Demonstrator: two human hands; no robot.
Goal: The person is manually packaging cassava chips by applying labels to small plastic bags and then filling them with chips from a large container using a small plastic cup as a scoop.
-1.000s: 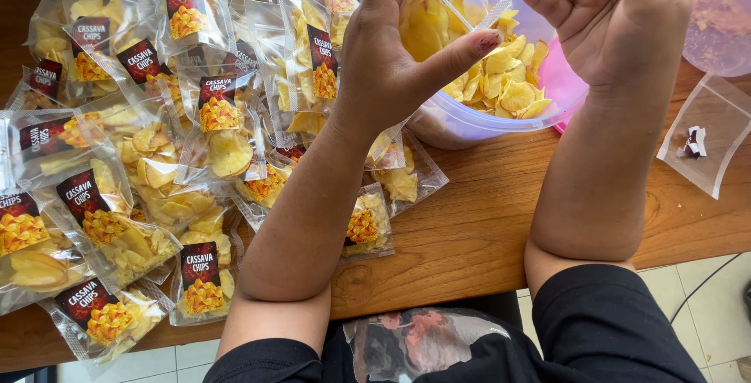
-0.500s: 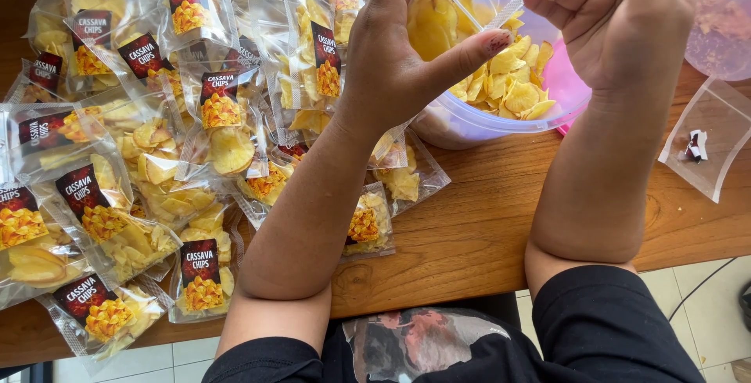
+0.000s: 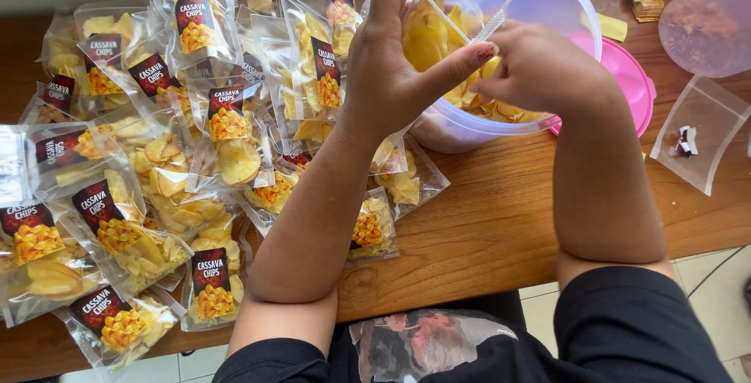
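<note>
Your left hand (image 3: 391, 70) pinches a clear plastic pouch (image 3: 461, 3) open | right hand (image 3: 540, 70) curled, contents hidden, in the translucent round tub (image 3: 563, 7) of yellow chips (image 3: 426, 39) | wooden counter (image 3: 485, 226)

Filled bags (image 3: 156, 187) lie spread over the left of the table (image 3: 501, 226). The tub (image 3: 540, 7) of chips stands behind the hands, with an empty bag (image 3: 708, 129) to its right.
</note>
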